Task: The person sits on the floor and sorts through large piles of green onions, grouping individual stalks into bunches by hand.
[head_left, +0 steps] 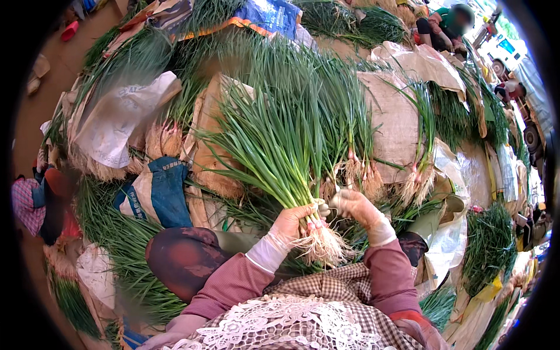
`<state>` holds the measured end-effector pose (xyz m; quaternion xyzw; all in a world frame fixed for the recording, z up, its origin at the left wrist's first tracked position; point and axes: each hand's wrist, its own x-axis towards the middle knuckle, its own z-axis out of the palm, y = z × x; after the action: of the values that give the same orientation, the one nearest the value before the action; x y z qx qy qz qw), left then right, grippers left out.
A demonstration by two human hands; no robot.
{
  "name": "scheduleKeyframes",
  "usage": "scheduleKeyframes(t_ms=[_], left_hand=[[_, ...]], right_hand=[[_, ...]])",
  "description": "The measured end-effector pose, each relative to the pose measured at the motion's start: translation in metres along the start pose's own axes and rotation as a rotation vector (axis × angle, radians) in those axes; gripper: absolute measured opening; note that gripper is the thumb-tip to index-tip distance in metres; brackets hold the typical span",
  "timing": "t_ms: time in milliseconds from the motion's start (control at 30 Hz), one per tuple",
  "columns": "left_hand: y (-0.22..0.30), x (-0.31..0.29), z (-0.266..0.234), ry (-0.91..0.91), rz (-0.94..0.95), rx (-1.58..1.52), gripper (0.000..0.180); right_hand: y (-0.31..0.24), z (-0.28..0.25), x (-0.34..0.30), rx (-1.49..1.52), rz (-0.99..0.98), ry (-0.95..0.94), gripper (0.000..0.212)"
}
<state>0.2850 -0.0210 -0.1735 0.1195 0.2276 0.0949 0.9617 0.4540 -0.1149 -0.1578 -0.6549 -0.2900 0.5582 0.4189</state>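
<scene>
My left hand (pixel 291 223) is wrapped round a thick bunch of spring onions (pixel 291 181), just above their pinkish bulbs. The pale, hairy roots (pixel 324 244) hang below the hand, over my lap, and the long green leaves fan out up and to the left. Close beside it on the right, my right hand (pixel 354 207) is closed with its fingers pinched together. What it pinches, if anything, is too small to make out. Thin pale gloves or sleeves cover both wrists. Beyond my hands, more spring onions (pixel 353 166) lie with their roots toward me.
A tan sack (pixel 392 125) and a brown one (pixel 219 140) lie among the greens ahead. A blue and white bag (pixel 166 192) is left of my knee (pixel 184 256). Other people sit at far left (pixel 35 201) and upper right (pixel 452 26). A vehicle (pixel 507 55) stands at far right.
</scene>
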Motion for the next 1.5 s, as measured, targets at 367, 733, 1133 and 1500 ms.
scheduleKeyframes(t_ms=[367, 733, 1133, 1500], left_hand=[[0.008, -0.014, 0.005, -0.236, 0.033, 0.060, 0.029], [0.022, -0.028, 0.025, -0.375, 0.080, 0.172, 0.026], [0.048, -0.067, 0.058, -0.849, 0.397, -0.226, 0.017], [0.054, -0.076, 0.066, -1.030, 0.349, -0.163, 0.015]], right_hand=[[-0.016, 0.055, 0.016, 1.008, -0.004, 0.077, 0.037], [-0.034, 0.071, 0.002, 0.345, -0.457, 0.227, 0.030], [-0.017, 0.050, 0.022, -0.673, -0.122, -0.030, 0.040], [-0.120, 0.092, 0.041, 0.057, -0.780, 0.046, 0.014]])
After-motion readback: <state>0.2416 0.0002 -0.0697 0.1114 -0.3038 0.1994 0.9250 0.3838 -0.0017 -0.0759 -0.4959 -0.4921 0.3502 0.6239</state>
